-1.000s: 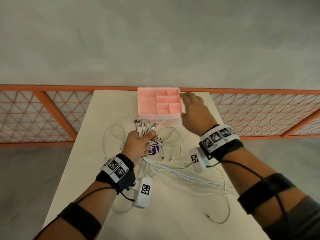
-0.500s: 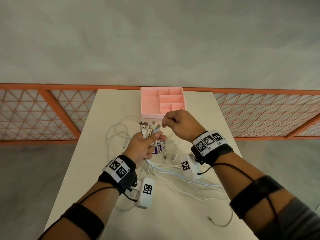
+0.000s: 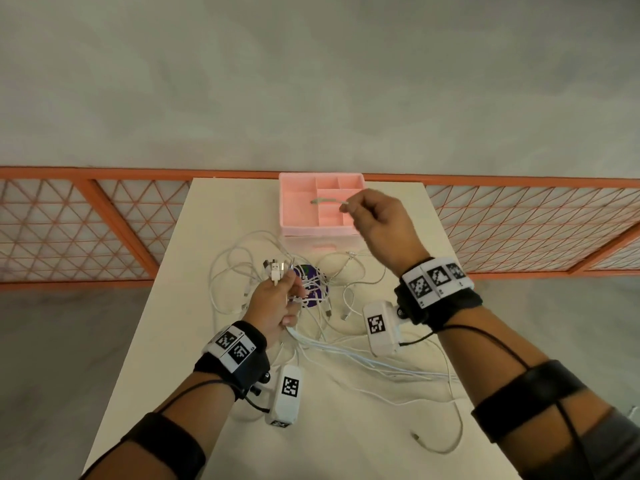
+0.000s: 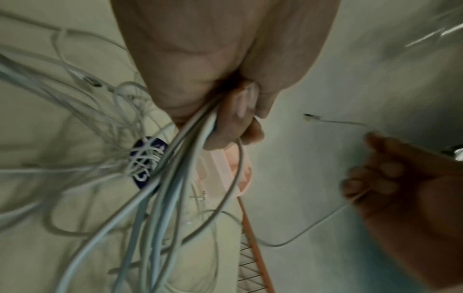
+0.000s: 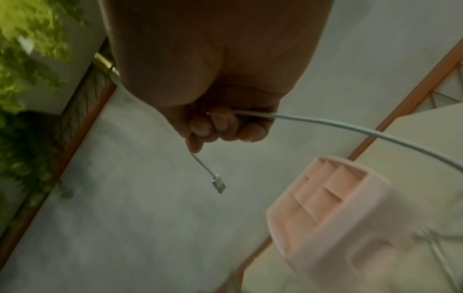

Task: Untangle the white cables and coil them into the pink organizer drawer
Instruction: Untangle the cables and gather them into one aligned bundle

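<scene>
A tangle of white cables (image 3: 322,306) lies on the pale table (image 3: 221,216). My left hand (image 3: 277,299) grips a bundle of them (image 4: 180,158), its plugs (image 3: 275,266) sticking up above the fist. Raised over the pink organizer drawer (image 3: 298,206), my right hand (image 3: 374,220) pinches one white cable (image 5: 325,123) near its end. That cable's plug (image 5: 218,185) hangs free beyond the fingers. The pink organizer drawer (image 5: 333,210) has several empty compartments and stands at the table's far edge.
A purple tag (image 3: 313,292) lies under the tangle. More cable runs toward the near right, with a loose plug (image 3: 415,436) there. An orange lattice railing (image 3: 104,223) stands behind and beside the table. Grey floor surrounds it.
My right hand drew back from the drawer to the plug bundle, took one cable end, and has now lifted it up over the drawer. The left hand kept its grip.
</scene>
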Demonstrator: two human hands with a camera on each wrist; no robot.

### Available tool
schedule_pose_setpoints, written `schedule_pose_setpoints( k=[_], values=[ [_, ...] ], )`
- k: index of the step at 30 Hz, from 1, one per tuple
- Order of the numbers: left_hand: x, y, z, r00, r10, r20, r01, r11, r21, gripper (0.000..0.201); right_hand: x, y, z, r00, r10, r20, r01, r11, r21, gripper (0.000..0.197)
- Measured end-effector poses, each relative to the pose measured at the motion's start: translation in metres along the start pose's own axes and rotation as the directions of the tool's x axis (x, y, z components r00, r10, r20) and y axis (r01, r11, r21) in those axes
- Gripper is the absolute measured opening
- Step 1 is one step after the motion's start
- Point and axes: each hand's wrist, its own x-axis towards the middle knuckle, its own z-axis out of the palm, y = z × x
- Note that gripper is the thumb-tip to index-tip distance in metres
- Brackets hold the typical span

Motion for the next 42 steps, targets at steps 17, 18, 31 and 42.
schedule_pose_setpoints(
  k=[17,18,31,42],
  values=[
    [-0.003,0.012,0.015,0.996,0.091,-0.006,-0.090,0.982,-0.167,0.027,-0.074,0.037,0.054,0.929,-0.068,0.364,0.181,0.941,-0.286,0.013],
    [-0.002,0.011,0.015,0.995,0.095,-0.015,-0.096,0.980,-0.173,0.026,-0.075,0.038,0.053,0.923,-0.062,0.380,0.188,0.933,-0.306,0.013],
    [0.011,0.029,0.001,0.947,0.160,-0.279,-0.275,0.851,-0.448,0.036,-0.061,0.127,-0.074,0.833,0.433,0.344,-0.155,0.781,-0.605,0.019],
    [0.009,0.035,-0.008,0.968,0.205,-0.147,-0.247,0.889,-0.386,0.035,-0.112,0.201,-0.213,0.695,0.628,-0.350,-0.632,0.302,-0.713,0.024]
  ],
)
